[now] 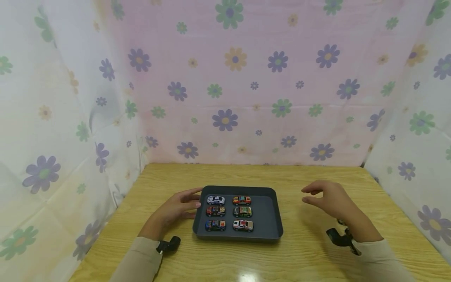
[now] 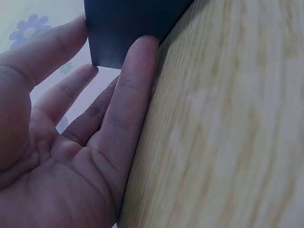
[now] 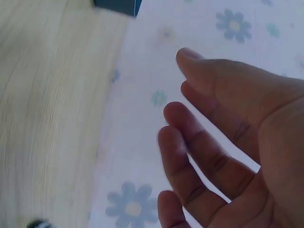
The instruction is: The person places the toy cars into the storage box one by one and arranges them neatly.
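I see dark matte rectangular tray [image 1: 271, 219], rounded corners, on wood-grain desk [image 1: 310, 250]; six toy cars [image 1: 229, 212] inside, two columns. Left hand [image 1: 176, 211] grip spread, fingertips [image 2: 142, 47] touching tray edge. Right hand [image 1: 329, 199] grip relaxed, holding nothing, well right of tray.

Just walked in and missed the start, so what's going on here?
A person sits at a wooden table with a dark tray holding six toy cars in two columns. Their left hand touches the tray's left edge with straight fingers. Their right hand hovers right of the tray, holding nothing.
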Tool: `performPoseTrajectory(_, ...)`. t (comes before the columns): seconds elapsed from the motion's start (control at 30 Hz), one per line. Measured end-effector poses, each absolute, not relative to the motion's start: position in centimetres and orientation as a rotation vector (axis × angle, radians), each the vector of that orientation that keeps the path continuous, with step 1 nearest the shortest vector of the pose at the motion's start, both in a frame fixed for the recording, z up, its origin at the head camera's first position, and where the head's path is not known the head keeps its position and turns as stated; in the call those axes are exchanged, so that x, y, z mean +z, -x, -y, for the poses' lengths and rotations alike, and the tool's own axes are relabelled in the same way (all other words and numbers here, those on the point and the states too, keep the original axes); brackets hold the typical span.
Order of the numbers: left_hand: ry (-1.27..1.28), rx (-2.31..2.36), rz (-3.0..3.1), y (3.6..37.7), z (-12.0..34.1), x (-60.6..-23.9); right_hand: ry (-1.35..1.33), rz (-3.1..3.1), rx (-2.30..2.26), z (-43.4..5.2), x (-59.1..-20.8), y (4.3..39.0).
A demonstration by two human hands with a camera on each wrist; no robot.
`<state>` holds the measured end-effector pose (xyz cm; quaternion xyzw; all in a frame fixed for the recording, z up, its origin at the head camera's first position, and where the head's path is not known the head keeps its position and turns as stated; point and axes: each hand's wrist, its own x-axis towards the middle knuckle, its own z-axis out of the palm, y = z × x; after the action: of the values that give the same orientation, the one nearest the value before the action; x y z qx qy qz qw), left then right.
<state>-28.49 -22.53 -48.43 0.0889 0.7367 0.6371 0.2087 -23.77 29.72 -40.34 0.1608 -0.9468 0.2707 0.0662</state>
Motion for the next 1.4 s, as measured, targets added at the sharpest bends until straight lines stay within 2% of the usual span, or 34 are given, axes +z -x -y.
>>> performPoseTrajectory(0.73,-0.257,1.779,-2.054,28.3,22.5,-48.2,-0.264,2.974,0.861,-38.1,-42.3,24.1)
performPoseTrajectory(1.4,-0.273,1.771,-2.054,28.4,22.5,-48.3,-0.185,3.056,0.950,-41.7,-43.8,23.5)
